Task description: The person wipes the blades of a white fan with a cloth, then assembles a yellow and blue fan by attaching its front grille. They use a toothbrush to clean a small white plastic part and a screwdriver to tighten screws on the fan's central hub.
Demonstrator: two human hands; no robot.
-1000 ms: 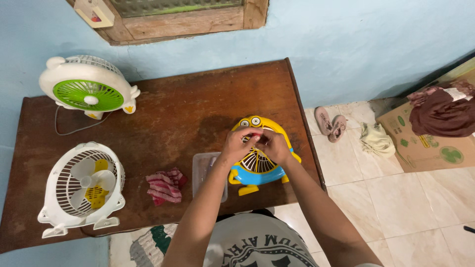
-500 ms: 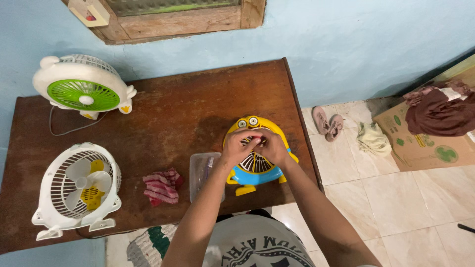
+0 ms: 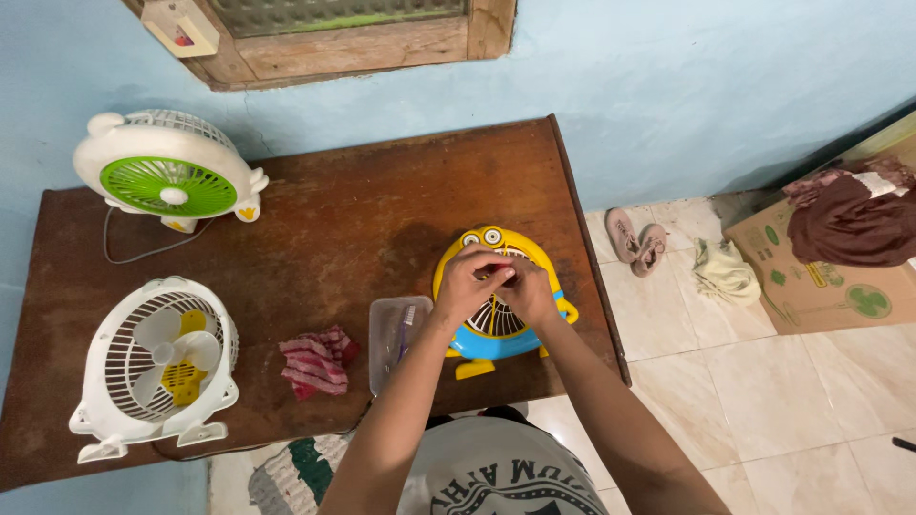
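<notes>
A small yellow and blue cartoon-faced fan (image 3: pixel 480 337) lies flat near the front right of the brown wooden table (image 3: pixel 334 219). Both hands rest over its grille. My left hand (image 3: pixel 469 281) and my right hand (image 3: pixel 527 291) meet fingertip to fingertip above the fan's centre, pinching at something too small to make out. Just left of the fan sits a clear plastic tray (image 3: pixel 394 337) with a thin purple-handled tool inside.
A white fan with green blades (image 3: pixel 167 175) lies at the back left, its cord trailing. A white fan with yellow blades (image 3: pixel 156 360) lies at the front left. A red striped cloth (image 3: pixel 315 360) lies between. On the tiled floor: sandals (image 3: pixel 636 240), a cardboard box (image 3: pixel 822 272).
The hands stay together over the yellow fan's centre with only small finger movement. The view has shifted slightly; nothing on the table has moved.
</notes>
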